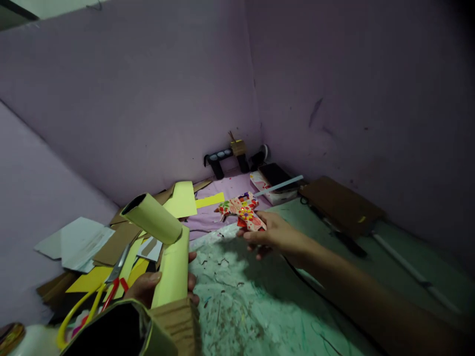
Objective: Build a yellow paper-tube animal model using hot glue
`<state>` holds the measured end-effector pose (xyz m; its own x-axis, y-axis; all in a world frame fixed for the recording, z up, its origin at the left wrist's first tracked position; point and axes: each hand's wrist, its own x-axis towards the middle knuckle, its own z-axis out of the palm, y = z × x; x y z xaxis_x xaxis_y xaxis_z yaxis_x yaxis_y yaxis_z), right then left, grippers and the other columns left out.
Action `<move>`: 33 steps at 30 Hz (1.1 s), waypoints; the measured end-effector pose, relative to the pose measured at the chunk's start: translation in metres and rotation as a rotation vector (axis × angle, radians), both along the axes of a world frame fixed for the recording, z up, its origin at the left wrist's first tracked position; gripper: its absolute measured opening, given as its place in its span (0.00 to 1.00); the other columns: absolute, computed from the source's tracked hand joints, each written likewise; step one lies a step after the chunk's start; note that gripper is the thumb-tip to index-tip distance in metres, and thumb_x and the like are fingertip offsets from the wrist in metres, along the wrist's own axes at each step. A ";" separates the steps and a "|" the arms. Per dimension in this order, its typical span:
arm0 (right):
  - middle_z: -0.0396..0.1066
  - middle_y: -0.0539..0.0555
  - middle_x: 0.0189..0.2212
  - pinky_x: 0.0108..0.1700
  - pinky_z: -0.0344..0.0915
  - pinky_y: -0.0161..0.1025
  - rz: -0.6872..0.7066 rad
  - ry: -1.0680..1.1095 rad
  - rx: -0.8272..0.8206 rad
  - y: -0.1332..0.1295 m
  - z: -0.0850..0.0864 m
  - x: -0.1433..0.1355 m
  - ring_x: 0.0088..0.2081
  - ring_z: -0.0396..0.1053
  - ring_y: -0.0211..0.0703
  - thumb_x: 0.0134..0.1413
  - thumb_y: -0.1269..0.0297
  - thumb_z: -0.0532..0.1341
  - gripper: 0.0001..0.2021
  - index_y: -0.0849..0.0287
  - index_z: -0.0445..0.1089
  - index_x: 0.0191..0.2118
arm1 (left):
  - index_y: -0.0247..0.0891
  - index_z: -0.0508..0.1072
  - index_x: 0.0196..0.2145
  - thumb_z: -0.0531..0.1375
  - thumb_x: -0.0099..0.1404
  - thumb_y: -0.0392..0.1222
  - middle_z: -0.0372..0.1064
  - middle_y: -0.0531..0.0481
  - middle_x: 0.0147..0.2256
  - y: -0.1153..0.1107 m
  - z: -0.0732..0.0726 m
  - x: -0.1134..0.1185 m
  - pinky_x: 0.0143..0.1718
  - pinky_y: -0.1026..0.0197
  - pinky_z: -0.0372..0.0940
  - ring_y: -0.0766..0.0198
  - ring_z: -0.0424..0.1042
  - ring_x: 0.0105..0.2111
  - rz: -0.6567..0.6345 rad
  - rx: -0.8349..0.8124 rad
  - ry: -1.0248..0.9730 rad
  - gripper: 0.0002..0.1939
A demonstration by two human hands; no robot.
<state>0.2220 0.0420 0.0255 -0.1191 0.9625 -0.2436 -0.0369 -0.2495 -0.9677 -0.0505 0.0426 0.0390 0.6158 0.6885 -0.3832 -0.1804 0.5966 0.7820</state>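
My left hand point(144, 289) is wrapped around a pale yellow paper tube structure point(172, 267). A shorter tube slants off its top, and a wide dark-mouthed tube stands at its lower end beside a wood-patterned brown piece point(176, 321). Out over the table, my right hand point(272, 235) grips the handle of a flower-patterned hot glue gun point(243, 210), its nozzle pointing left. From the gun's rear sticks a long pale glue stick point(284, 184), and a dark cord trails below my right wrist. The gun is apart from the tubes.
Scissors with yellow handles point(74, 316) and a red-handled tool point(113, 291) lie among paper and cardboard scraps point(115, 244) at left. At back right, a phone point(276, 174) rests on a white box. Further right are a brown board point(341, 205) and a dark-handled knife point(345, 240). Purple walls enclose the corner.
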 end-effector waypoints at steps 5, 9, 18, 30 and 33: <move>0.63 0.42 0.15 0.14 0.49 0.26 0.073 0.202 0.142 -0.012 -0.001 -0.010 0.16 0.59 0.31 0.38 0.60 0.66 0.20 0.59 0.61 0.37 | 0.37 0.73 0.47 0.54 0.52 0.44 0.76 0.49 0.31 0.002 -0.001 -0.002 0.38 0.56 0.64 0.58 0.75 0.31 0.006 0.027 0.034 0.25; 0.57 0.39 0.13 0.13 0.45 0.28 0.121 0.374 0.163 -0.014 -0.011 -0.025 0.12 0.50 0.29 0.40 0.51 0.64 0.23 0.60 0.65 0.41 | 0.38 0.75 0.46 0.58 0.50 0.45 0.75 0.48 0.31 0.001 0.000 -0.001 0.39 0.55 0.64 0.57 0.74 0.30 -0.015 -0.004 0.017 0.25; 0.67 0.45 0.23 0.16 0.44 0.29 0.173 0.485 0.165 -0.016 -0.017 -0.041 0.15 0.47 0.27 0.38 0.62 0.65 0.18 0.60 0.70 0.40 | 0.37 0.75 0.44 0.60 0.51 0.46 0.76 0.46 0.32 -0.003 0.000 -0.001 0.40 0.56 0.64 0.56 0.75 0.32 -0.014 -0.030 0.008 0.22; 0.64 0.44 0.22 0.16 0.44 0.31 0.168 0.464 0.145 -0.021 -0.012 -0.043 0.15 0.47 0.27 0.35 0.67 0.61 0.14 0.62 0.69 0.34 | 0.37 0.77 0.41 0.58 0.53 0.46 0.77 0.49 0.32 -0.006 -0.002 0.003 0.41 0.58 0.64 0.59 0.76 0.33 -0.032 -0.032 -0.023 0.19; 0.64 0.44 0.22 0.17 0.44 0.31 0.153 0.452 0.140 -0.021 -0.013 -0.045 0.15 0.47 0.27 0.34 0.66 0.61 0.13 0.62 0.68 0.33 | 0.38 0.77 0.41 0.61 0.50 0.46 0.77 0.48 0.32 -0.006 -0.001 0.004 0.41 0.57 0.64 0.59 0.76 0.32 -0.031 -0.050 -0.044 0.20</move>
<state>0.1771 0.0211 0.0124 -0.3258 0.9454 -0.0045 -0.4336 -0.1537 -0.8879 -0.0464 0.0365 0.0382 0.6533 0.6496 -0.3889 -0.1947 0.6405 0.7428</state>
